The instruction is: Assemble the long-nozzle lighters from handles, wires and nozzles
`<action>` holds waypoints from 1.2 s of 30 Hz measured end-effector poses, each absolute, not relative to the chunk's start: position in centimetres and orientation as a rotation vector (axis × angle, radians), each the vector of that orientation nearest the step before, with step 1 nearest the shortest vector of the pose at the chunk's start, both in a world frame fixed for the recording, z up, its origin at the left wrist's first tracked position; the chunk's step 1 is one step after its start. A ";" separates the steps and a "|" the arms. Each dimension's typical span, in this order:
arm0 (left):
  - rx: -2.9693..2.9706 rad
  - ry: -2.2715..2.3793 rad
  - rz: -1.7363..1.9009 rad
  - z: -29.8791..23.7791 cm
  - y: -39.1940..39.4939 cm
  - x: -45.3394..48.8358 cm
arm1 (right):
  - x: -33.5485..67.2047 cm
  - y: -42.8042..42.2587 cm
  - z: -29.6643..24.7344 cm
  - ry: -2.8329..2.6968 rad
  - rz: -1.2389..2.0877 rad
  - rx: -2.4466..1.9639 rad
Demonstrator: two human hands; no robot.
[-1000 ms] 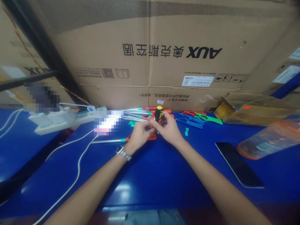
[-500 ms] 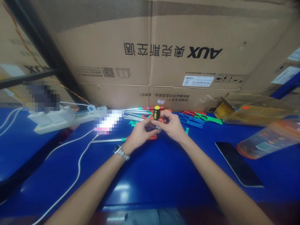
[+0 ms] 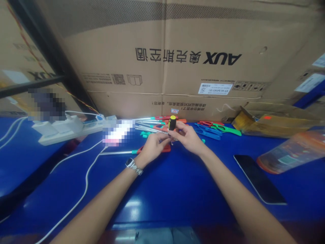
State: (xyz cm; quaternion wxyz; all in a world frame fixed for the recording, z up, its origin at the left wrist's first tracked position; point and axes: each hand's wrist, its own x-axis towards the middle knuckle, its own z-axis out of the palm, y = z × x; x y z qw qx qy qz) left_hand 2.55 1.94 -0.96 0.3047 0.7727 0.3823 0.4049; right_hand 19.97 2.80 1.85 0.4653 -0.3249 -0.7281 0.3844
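A short screwdriver [image 3: 172, 122] with a black and yellow handle stands upright between my hands, its handle pointing up. My right hand [image 3: 188, 136] is closed around its lower part, fingers and thumb pinched together. Just below and to the left, my left hand [image 3: 153, 145] is also closed in a pinch near the screwdriver's lower end; a small shiny bit shows there, too little to name. Under my left hand lies a red-handled tool with a long metal tube [image 3: 119, 153], like a stick lighter. Behind my hands are several similar tools [image 3: 162, 118] and small green pieces [image 3: 145, 134].
Scissors with coloured handles [image 3: 223, 128] lie behind right. A dark phone [image 3: 259, 179] and a plastic jar on its side [image 3: 291, 152] are at right. At left are a power strip [image 3: 53, 134] and white cables [image 3: 85, 183]. A large carton [image 3: 177, 78] walls the back.
The screwdriver and both hands have shifted slightly right in view. My fingers have drawn closer together around the screwdriver's lower end.
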 end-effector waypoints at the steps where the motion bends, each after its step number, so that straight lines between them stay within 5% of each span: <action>1: 2.062 0.990 1.054 -1.0 2.0 2.5 | 20.0 2.9 1.9 -1.780 0.925 -0.819; 10: 1.692 1.118 1.354 -1.9 2.0 4.2 | 17.7 3.0 0.2 -1.507 0.477 -1.140; 20: 1.938 1.034 1.141 -1.4 1.2 3.1 | 20.6 2.6 2.2 -1.757 1.264 -0.804; 31: 2.374 1.167 0.692 -0.9 2.0 0.1 | 18.8 3.0 0.7 -1.569 0.745 -1.025; 36: 2.377 1.182 0.551 -0.8 2.0 -0.2 | 17.4 2.9 -0.3 -1.383 0.922 -0.903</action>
